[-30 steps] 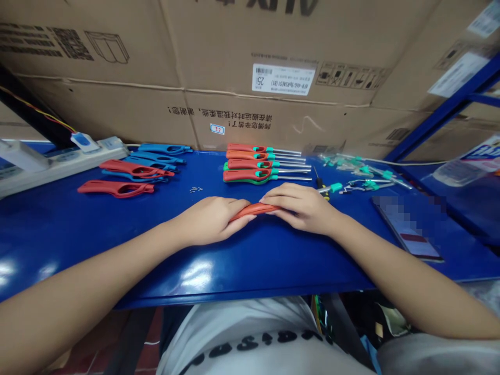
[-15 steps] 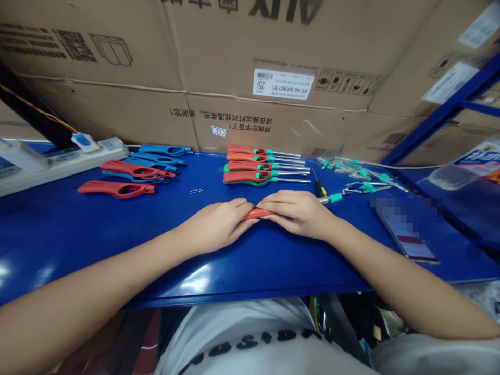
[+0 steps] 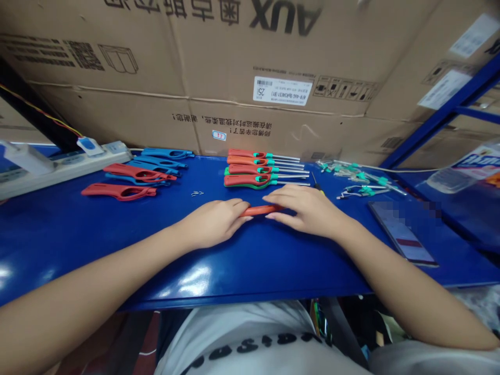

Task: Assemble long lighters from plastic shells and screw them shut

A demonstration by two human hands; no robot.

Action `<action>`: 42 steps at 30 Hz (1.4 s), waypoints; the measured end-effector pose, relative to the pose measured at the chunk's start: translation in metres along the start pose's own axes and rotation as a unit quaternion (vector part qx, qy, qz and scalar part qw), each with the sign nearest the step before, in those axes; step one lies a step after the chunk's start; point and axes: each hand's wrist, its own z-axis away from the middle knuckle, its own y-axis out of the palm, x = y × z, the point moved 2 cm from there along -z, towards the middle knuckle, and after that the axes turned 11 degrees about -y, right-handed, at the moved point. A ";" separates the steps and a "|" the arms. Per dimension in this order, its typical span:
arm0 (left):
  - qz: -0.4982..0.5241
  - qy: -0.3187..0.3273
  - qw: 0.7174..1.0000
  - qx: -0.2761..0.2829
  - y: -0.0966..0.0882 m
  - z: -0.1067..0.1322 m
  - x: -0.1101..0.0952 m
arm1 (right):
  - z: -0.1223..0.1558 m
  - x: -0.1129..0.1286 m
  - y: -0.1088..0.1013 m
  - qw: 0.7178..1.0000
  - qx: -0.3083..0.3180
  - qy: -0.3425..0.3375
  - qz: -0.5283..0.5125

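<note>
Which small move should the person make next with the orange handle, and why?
Probably the right hand should close a little more around the orange handle. Its thumb and fingers look spread at one end, and how firmly they touch is hard to tell, while the left hand grips the other end.

A blue table bears lighters, casings, a phone.

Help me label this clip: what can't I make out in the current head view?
All in the head view:
Orange part: both ends, covered by the left grip and right grip.
Dark tool: lower part, behind the right grip.
Phone: upper screen, hidden by pixelation.
Metal pieces: too small to identify.
</note>
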 end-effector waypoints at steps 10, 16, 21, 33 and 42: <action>-0.015 -0.026 0.999 -0.027 -0.010 -0.007 0.029 | 0.040 -0.064 -0.026 0.985 0.071 0.118 0.107; -0.035 -0.022 0.999 -0.019 -0.010 -0.006 0.028 | 0.039 -0.066 -0.022 0.991 0.084 0.066 0.075; -0.046 -0.016 0.998 -0.026 -0.009 -0.005 0.025 | 0.029 -0.054 -0.018 0.998 0.042 0.038 0.020; -0.026 0.031 0.999 -0.015 -0.003 0.001 0.008 | 0.008 -0.016 0.003 0.999 0.017 -0.021 -0.034; 0.209 0.019 0.977 0.037 -0.006 -0.001 0.007 | 0.011 -0.017 0.000 0.995 -0.016 -0.075 0.062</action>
